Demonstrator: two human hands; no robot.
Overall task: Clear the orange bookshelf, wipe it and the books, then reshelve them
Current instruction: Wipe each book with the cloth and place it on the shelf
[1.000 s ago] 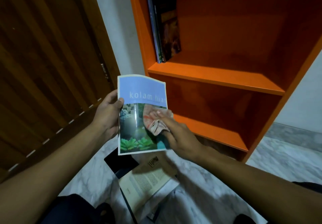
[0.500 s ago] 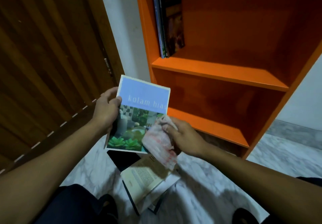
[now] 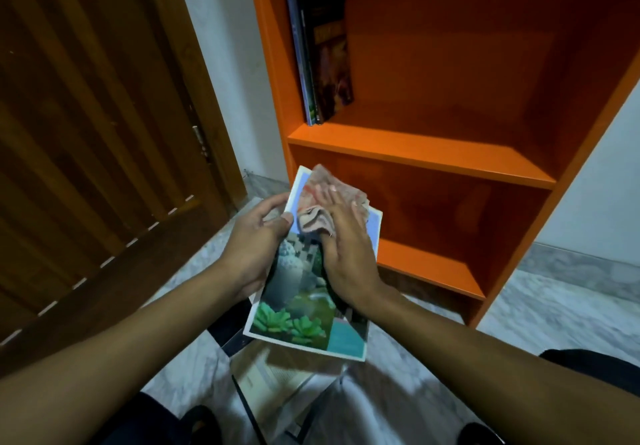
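Book (image 3: 304,302) sits mid-frame, held up in front of the shelf (image 3: 429,157), cover facing the camera, garden photo with green plants on the lower half and a pale blue band up top. Left hand (image 3: 252,247) grips its left edge, thumb curled over the cover and fingers tucked behind. Right hand (image 3: 346,254) lies flat on the cover with fingers straight and together, pressing a pinkish cloth (image 3: 325,202) against the top part of the book, around 12 o'clock of the cover. Cloth is bunched up under the fingers and pokes out past the fingertips.

Shelf is orange, taking up the 12 to 3 o'clock part of the view. A few dark books (image 3: 320,53) stand upright at the left end of the upper board, leaning on the side wall. The board below them shows no books in the part I can see.

Down at 6 o'clock, under the held book, more books (image 3: 273,385) lie on the marble floor (image 3: 388,406), one pale cover on top, kinda blurry. Brown wooden door (image 3: 86,133) fills the 9 o'clock side, white wall (image 3: 225,64) between it and the shelf.
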